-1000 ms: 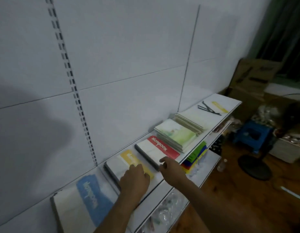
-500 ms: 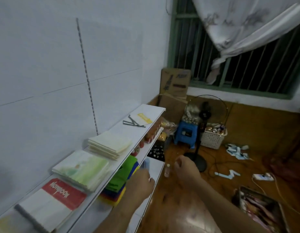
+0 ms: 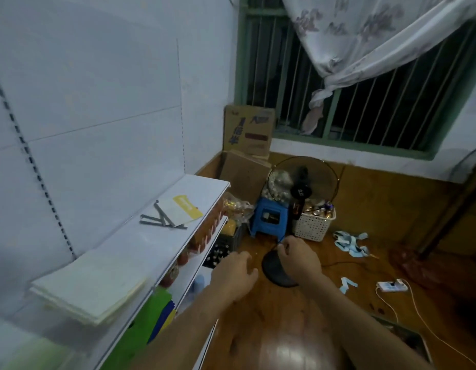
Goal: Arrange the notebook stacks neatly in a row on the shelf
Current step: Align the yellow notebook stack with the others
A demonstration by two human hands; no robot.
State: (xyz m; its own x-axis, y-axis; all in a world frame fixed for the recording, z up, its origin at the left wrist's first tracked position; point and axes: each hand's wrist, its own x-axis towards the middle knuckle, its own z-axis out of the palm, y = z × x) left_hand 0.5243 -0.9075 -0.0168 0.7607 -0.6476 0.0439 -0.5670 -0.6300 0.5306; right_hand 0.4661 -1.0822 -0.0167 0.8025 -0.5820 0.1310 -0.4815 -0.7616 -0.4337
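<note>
- Both hands hang in the air beside the shelf [image 3: 162, 222], off the notebooks. The left hand [image 3: 233, 276] has loosely curled fingers and holds nothing.
- The right hand [image 3: 298, 259] is also loosely curled and appears empty, though the dark fan base behind it blurs the fingertips.
- A pale stack [image 3: 90, 287] lies flat near the shelf's front edge, probably so it lines up in the row.
- A single yellow notebook [image 3: 182, 210] sits further along, askew on dark strips [image 3: 162, 218]; it likely needs straightening next.
</note>
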